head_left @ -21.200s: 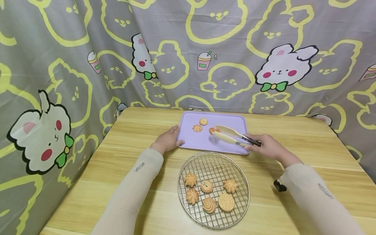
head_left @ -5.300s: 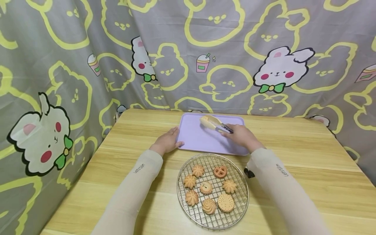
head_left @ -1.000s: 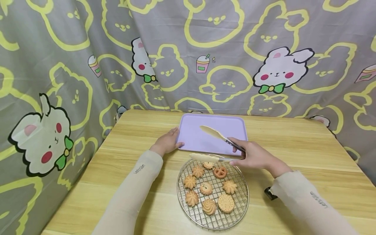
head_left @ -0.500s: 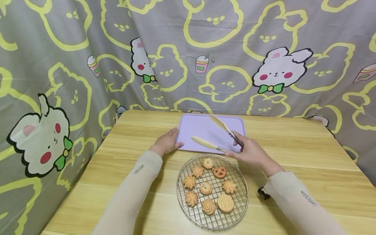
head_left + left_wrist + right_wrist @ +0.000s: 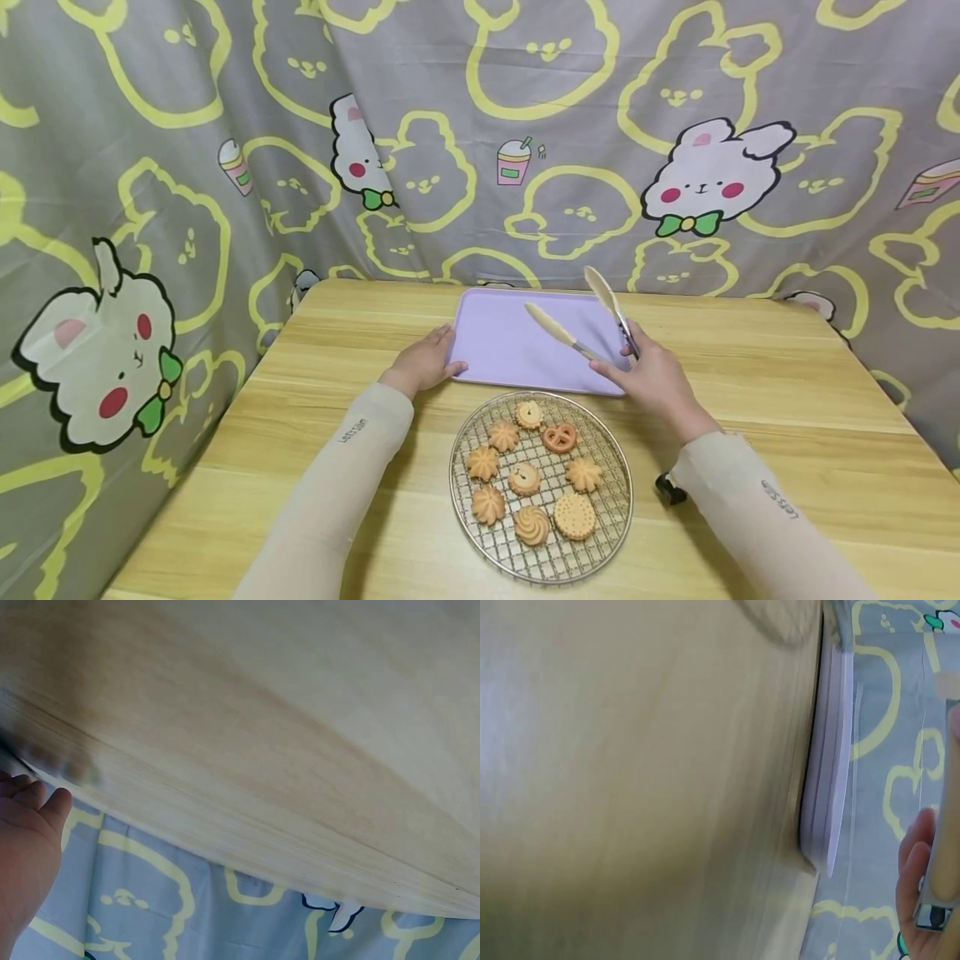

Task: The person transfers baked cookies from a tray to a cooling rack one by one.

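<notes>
My right hand [image 5: 660, 379] grips a pair of food tongs [image 5: 555, 327] with black-and-metal handles and beige tips. The tongs' arms are spread, tilted up over the right part of a lilac tray [image 5: 495, 342], with nothing between them. At the tray's left edge rests my left hand [image 5: 426, 360], thumb on the rim. In front of the tray lies a round wire rack [image 5: 551, 560] bearing several cookies, among them a pretzel-shaped one [image 5: 559, 437], a dotted round one [image 5: 574, 517] and a swirled one [image 5: 532, 526]. The right wrist view shows fingers [image 5: 909, 874] around the tongs.
The wooden table [image 5: 337, 333] extends to both sides of the tray and rack. A grey curtain [image 5: 420, 75] with cartoon prints hangs behind the table and along its left side.
Cookies that lay on the tray earlier now sit on the rack. Over the last second, the right hand has lifted the tongs from above the rack, back and rightward. The left hand stays put.
</notes>
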`<state>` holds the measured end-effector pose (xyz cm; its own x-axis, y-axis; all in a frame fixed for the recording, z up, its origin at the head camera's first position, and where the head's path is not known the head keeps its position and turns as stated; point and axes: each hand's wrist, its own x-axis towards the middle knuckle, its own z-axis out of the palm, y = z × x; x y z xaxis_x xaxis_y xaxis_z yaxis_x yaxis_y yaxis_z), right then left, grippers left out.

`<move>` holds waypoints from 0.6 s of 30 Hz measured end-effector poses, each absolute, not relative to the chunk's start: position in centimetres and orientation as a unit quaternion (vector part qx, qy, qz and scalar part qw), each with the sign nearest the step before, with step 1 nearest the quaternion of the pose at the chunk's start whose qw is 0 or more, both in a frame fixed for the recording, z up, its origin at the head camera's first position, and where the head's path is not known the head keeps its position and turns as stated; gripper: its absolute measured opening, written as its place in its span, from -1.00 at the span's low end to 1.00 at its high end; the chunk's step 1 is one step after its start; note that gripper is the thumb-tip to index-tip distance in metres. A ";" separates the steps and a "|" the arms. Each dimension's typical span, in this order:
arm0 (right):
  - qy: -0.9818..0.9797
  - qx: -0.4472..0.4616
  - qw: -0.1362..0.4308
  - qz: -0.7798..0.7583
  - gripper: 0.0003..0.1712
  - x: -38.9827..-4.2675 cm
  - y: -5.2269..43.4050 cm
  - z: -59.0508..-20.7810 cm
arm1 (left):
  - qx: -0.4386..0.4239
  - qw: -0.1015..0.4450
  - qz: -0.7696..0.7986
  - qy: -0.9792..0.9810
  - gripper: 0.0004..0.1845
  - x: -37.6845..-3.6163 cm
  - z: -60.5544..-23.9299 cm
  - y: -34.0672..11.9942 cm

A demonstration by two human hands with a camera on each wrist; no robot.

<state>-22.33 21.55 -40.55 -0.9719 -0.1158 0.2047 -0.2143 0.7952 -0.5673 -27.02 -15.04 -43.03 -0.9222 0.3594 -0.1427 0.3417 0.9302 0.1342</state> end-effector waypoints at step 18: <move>-0.942 -0.029 0.111 0.314 0.03 -23.2 25.1 -40.3 | 0.180 0.087 0.049 0.979 -0.10 -27.2 -43.1 -15.0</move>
